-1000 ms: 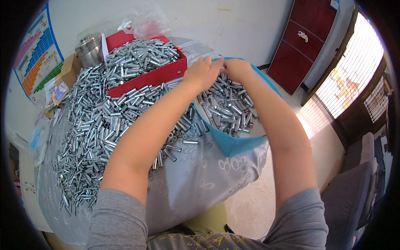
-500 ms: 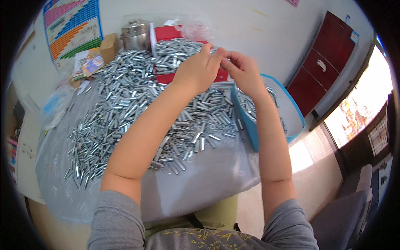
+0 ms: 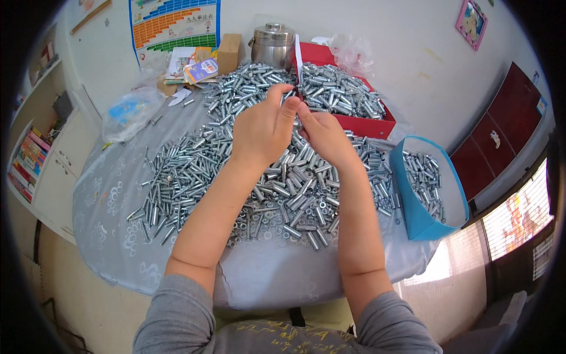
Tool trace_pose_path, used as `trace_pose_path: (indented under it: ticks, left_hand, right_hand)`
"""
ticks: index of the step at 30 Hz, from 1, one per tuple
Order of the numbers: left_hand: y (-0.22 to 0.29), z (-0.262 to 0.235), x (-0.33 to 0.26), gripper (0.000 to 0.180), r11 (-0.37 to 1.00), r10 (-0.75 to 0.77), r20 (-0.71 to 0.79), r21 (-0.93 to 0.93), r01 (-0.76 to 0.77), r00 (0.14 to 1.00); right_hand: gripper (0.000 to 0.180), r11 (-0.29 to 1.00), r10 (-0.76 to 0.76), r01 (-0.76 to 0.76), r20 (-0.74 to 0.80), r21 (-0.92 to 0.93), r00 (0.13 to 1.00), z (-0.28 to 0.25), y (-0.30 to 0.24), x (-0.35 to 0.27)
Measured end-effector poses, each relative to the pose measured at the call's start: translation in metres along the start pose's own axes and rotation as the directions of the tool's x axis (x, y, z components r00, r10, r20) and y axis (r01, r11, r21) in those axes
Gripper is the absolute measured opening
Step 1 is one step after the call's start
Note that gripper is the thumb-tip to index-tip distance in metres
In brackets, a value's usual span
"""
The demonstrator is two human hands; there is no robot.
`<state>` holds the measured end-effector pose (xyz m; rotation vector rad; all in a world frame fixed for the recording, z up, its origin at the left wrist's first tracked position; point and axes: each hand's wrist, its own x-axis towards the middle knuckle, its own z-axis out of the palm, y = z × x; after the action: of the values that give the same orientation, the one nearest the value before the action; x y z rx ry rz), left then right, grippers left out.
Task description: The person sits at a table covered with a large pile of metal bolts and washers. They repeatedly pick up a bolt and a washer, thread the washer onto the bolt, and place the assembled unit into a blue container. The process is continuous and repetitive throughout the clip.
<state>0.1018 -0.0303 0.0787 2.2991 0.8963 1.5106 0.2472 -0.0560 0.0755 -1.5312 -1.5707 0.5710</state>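
Note:
My left hand (image 3: 262, 131) and my right hand (image 3: 327, 138) meet fingertip to fingertip above the metal heap, in front of the red box (image 3: 368, 126). Thumb and bent index finger come together on the left; the right fingers are pinched against them. Whatever sits between the fingertips is too small and covered to make out. Below spreads a large heap of silvery metal sleeves and bolts (image 3: 188, 171), with small washers (image 3: 268, 229) along its near edge. More metal pieces fill the red box. A blue fabric bin (image 3: 421, 221) at the right holds further sleeves.
A grey patterned cloth (image 3: 118, 236) covers the table. Behind the heap stand a steel pot (image 3: 274, 44), a cardboard box (image 3: 229, 54) and papers. A plastic bag (image 3: 132, 112) lies at the left. Bookshelves stand far left, a dark red cabinet (image 3: 495, 133) far right.
My view has swung left, so the table sits further right in the picture. My joined hands have gone from near the blue bin to over the heap's middle, still touching.

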Motion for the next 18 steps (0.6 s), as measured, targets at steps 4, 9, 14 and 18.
trace_pose_path:
  ticks: [4, 9, 14, 18]
  left_hand:
    - [0.002, 0.005, -0.003, 0.063, 0.998, 0.058, -0.040, 0.014, -0.057, 0.998]
    - [0.003, 0.008, -0.004, 0.058, 1.000, 0.025, 0.005, -0.019, -0.025, 1.000]
    - [0.002, 0.011, -0.006, 0.054, 0.999, 0.017, -0.024, -0.035, -0.018, 1.000]
    - [-0.001, 0.010, -0.007, 0.053, 0.999, 0.007, -0.035, -0.036, -0.008, 0.999]
  right_hand:
    - [0.055, 0.930, 0.050, -0.115, 0.192, 0.348, 0.980, -0.010, -0.005, -0.009]
    - [0.038, 0.949, -0.061, 0.013, 0.140, 0.316, 0.988, -0.019, -0.007, -0.016]
    - [0.028, 0.935, 0.094, -0.164, 0.226, 0.315, 0.970, -0.025, -0.011, -0.017]
    - [0.028, 0.939, -0.050, -0.063, 0.318, 0.337, 0.947, -0.021, 0.001, -0.012]
